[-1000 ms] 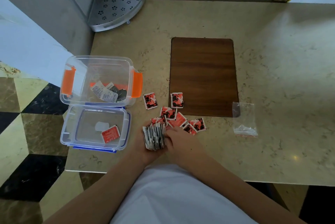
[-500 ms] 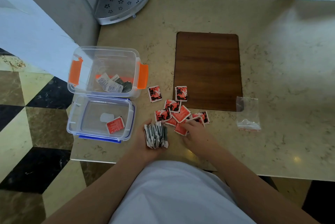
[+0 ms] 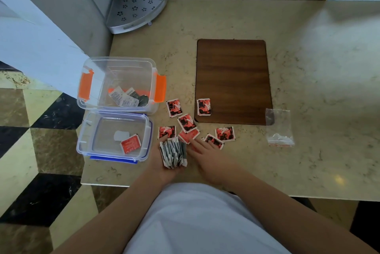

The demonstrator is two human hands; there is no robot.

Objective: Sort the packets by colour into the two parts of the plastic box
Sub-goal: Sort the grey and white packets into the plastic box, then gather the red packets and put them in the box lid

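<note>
My left hand point(image 3: 164, 168) grips a stack of grey-and-white packets point(image 3: 173, 153) near the table's front edge. My right hand point(image 3: 211, 160) lies flat on the table beside the stack, fingers straight, fingertips touching a red packet point(image 3: 188, 135). Several more red packets point(image 3: 225, 133) lie scattered in front of my hands. The clear plastic box point(image 3: 117, 62) with orange clasps stands at the left and holds a few grey-and-white packets point(image 3: 123, 98). Its upturned lid point(image 3: 86, 130) lies just in front of it with one red packet point(image 3: 130, 143) inside.
A dark wooden board point(image 3: 232, 72) lies in the middle of the table, with one red packet point(image 3: 204, 107) overlapping its near left corner. A clear plastic bag point(image 3: 279, 128) lies to the right. A grey corner shelf point(image 3: 135, 9) stands at the back left. The table's edge drops off left of the box.
My right hand has moved off the stack, reached among the red packets and now lies flat beside the stack. The left hand keeps holding the stack. The camera view shifted.
</note>
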